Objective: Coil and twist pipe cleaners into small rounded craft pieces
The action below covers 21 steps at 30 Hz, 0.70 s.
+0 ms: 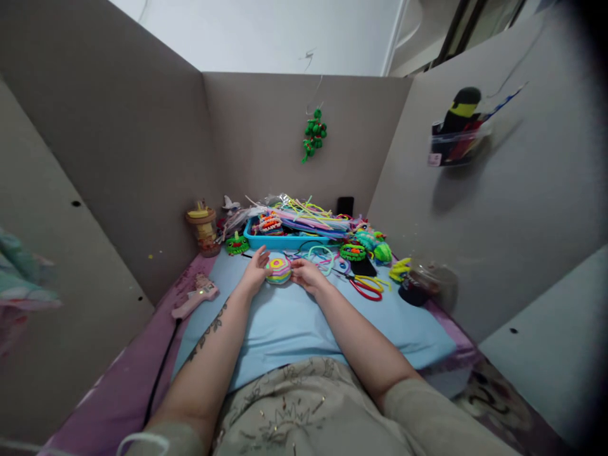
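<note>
A round striped ball [278, 271], apparently made of fuzzy pipe cleaners in pink, yellow, green and white, sits on the light blue cloth between my hands. My left hand [255, 271] is at its left side, fingers stretched upward and apart, with the thumb side against the ball. On the other side, the bent fingers of my right hand [306, 276] close on the ball's right edge. The ball's underside is hidden. Red-handled scissors [368, 290] and yellow-handled scissors [375, 282] lie to the right of my right hand.
Behind the ball stands a blue tray [289, 242] heaped with pipe cleaners [308, 215]. A pink glue gun [197, 299] with a black cord lies left. Green fuzzy figures [352, 252], a dark jar [418, 285] and a cup [203, 228] stand around. Grey panels enclose the table.
</note>
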Tool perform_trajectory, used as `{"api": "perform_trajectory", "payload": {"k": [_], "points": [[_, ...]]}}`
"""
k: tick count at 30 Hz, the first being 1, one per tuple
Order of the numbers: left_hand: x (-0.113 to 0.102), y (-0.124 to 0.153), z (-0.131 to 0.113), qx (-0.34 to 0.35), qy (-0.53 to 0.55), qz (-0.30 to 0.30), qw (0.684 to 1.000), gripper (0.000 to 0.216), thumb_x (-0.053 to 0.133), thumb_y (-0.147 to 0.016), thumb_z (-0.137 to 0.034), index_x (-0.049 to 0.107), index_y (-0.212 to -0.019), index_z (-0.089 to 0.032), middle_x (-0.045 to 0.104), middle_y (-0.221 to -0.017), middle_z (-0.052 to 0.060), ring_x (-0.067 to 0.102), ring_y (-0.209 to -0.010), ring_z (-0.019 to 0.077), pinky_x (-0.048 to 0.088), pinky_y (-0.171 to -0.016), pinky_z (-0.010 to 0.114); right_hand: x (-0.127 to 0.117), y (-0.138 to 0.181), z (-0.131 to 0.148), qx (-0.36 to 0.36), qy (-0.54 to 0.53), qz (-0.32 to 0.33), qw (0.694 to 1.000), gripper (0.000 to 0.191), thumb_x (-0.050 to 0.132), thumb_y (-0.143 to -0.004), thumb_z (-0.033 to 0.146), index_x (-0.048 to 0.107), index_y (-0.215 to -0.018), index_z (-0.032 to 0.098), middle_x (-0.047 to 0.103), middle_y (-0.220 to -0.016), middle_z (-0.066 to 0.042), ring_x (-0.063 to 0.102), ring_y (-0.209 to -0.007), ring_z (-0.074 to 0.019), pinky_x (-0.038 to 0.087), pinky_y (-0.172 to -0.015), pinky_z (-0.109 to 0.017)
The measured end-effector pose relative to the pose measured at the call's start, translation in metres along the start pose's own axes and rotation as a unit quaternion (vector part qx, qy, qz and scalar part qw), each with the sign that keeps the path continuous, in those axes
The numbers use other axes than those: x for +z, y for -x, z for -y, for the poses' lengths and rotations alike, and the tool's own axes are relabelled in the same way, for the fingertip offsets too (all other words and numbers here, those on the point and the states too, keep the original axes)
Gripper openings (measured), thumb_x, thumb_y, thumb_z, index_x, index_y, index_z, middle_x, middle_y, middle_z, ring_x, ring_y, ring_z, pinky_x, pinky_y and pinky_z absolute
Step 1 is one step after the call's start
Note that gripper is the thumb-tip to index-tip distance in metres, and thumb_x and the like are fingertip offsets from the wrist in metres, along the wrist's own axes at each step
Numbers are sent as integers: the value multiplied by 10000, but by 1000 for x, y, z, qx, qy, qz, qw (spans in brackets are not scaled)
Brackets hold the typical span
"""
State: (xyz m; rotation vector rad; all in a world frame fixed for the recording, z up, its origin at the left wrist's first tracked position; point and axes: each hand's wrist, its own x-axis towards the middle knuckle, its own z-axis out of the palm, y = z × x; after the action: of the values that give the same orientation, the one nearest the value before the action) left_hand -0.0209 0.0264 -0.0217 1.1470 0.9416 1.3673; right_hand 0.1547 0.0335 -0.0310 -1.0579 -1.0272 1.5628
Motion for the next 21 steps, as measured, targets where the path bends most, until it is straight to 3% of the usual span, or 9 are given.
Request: {"api": "perform_trajectory", "payload": {"k": [4, 8, 11, 14, 18, 21], "points": [[-1, 1, -4, 11, -8, -16, 1000, 876, 536, -515, 43, 404, -1338, -225, 457, -1367, 124, 362, -1307, 284, 347, -1037, 437, -10, -4, 0, -84, 150, -66, 983, 209, 474, -563, 52, 540, -707, 187, 594, -677, 28, 566, -623, -125, 467, -622, -261], [-10, 7, -10, 6, -90, -23, 996, 812, 576, -557, 0, 419, -1330, -199, 448, -1371, 151, 366, -1305, 289, 350, -1032, 435, -14, -10, -2, -195, 322, -63, 924, 275, 425, -585, 35, 583, -750, 188, 627, -759, 9, 587, -775, -149, 470, -788, -318], [-19, 10, -18, 3, -218, 37, 975, 872, 688, -540, -71, 393, -1355, -165, 392, -1408, 171, 332, -1319, 313, 297, -1064, 432, -12, -14, -5, -231, 305, 10, 924, 485, 405, -559, -8, 601, -952, 196, 636, -1023, -27, 574, -994, -160, 441, -903, -336], [-22, 7, -21, 62, -333, 130, 932, 1015, 770, -470, -128, 344, -1390, -169, 308, -1464, 139, 270, -1347, 308, 203, -1112, 409, -9, -16, -9, -235, 260, 89, 932, 664, 416, -533, -28, 552, -1142, 201, 548, -1239, -58, 483, -1183, -177, 393, -989, -341], [-20, 1, -14, 93, -331, 211, 915, 1112, 802, -449, -186, 269, -1425, -187, 316, -1460, 141, 309, -1330, 307, 228, -1098, 432, -9, -14, -10, -222, 225, 164, 935, 750, 519, -539, -8, 491, -1256, 213, 464, -1343, -68, 449, -1224, -209, 387, -1007, -345], [-21, 0, -8, 90, -300, 211, 926, 1069, 772, -494, -161, 257, -1430, -196, 335, -1448, 143, 347, -1311, 296, 254, -1087, 436, -10, -10, -5, -224, 202, 154, 941, 666, 563, -590, 44, 521, -1227, 231, 483, -1326, -58, 482, -1183, -206, 405, -987, -357]]}}
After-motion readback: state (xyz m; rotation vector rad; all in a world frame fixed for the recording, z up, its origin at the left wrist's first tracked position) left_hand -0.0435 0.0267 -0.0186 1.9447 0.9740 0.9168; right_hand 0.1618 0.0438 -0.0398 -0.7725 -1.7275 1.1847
